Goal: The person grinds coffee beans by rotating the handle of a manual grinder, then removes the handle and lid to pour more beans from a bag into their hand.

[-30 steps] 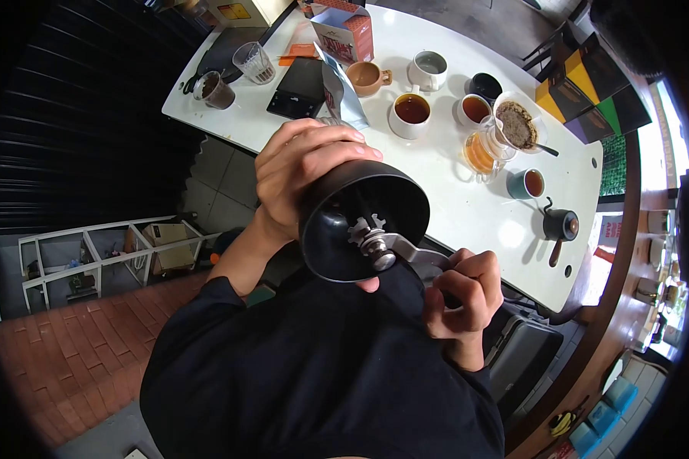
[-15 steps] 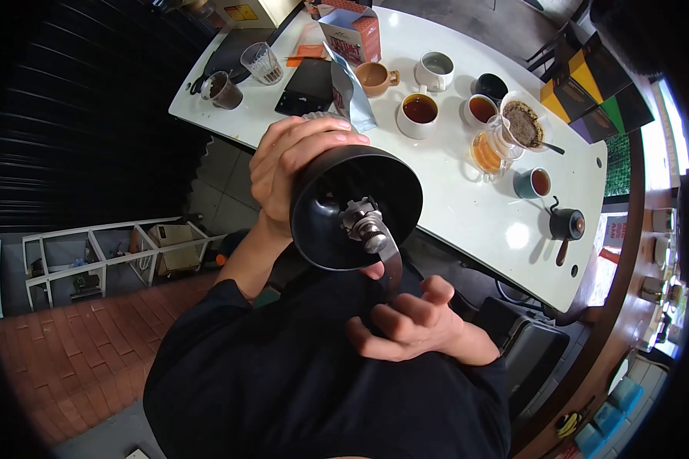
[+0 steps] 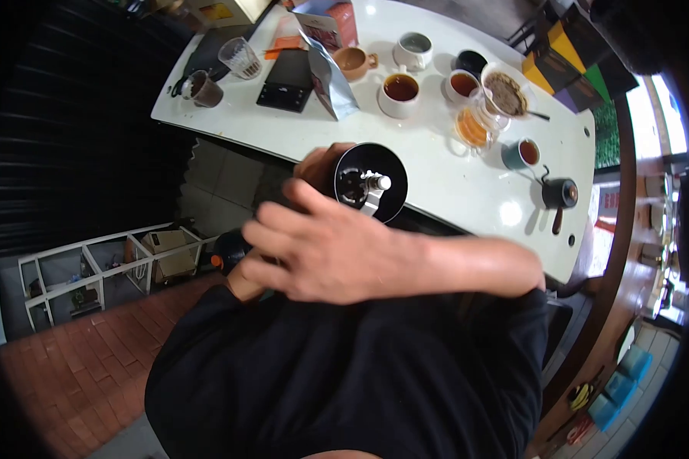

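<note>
A black hand coffee grinder [image 3: 396, 170] is held tilted, its wide round opening facing me. Inside it I see the silver top nut and dark coffee beans low in the bowl. My left hand [image 3: 314, 162] is wrapped round the grinder's outer side, mostly hidden behind my other arm and the bowl. My right hand [image 3: 333, 249] lies across in front, slightly blurred, fingers curved and pointing left. The metal crank arm [image 3: 372, 203] runs from the nut down under this hand, which closes over its hidden end.
Beyond the grinder, a white table [image 3: 444, 180] holds a black scale [image 3: 285, 80], a silver bag [image 3: 333, 84], a white cup of dark drink [image 3: 400, 89], a glass server with dripper [image 3: 476, 126], a teal cup [image 3: 520, 154] and a small black kettle [image 3: 560, 193].
My right hand has swung up and left across the grinder, and the crank has turned with it. The grinder, in my left hand, now sits farther from me and looks smaller.
</note>
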